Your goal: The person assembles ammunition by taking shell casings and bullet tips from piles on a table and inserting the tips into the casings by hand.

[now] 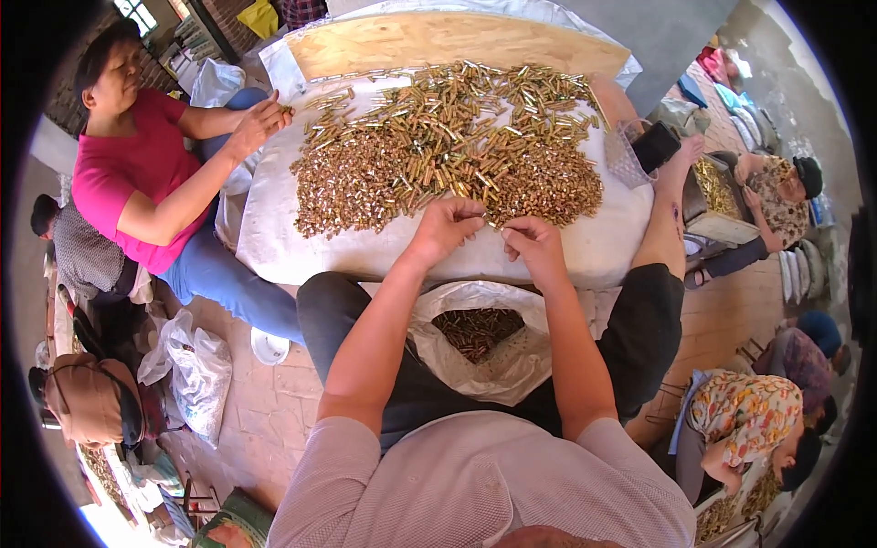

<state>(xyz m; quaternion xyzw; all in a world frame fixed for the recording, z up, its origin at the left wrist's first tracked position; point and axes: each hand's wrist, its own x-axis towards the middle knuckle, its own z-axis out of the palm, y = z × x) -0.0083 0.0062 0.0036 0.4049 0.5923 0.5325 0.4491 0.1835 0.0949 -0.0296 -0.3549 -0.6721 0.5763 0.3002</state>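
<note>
My left hand (446, 230) and my right hand (534, 245) meet over the near edge of the white-covered table, fingertips pinched and almost touching. A small gold-coloured glint shows between them; whatever the fingers hold is too small to make out. Just beyond lie heaps of brass-coloured metal parts: a mound of short pieces (347, 183) to the left, a similar short-piece mound (553, 187) to the right, and slim longer tubes (448, 119) behind and between them. Between my knees an open white sack (438, 352) holds many slim, darker coppery pieces (475, 331).
A wooden board (448, 41) borders the table's far side. At the left sits a co-worker in a pink shirt (137, 173), hands raised over the table corner. A clear plastic basket (628, 155) and dark phone (656, 146) are at right. Filled plastic bags (196, 384) stand on the floor.
</note>
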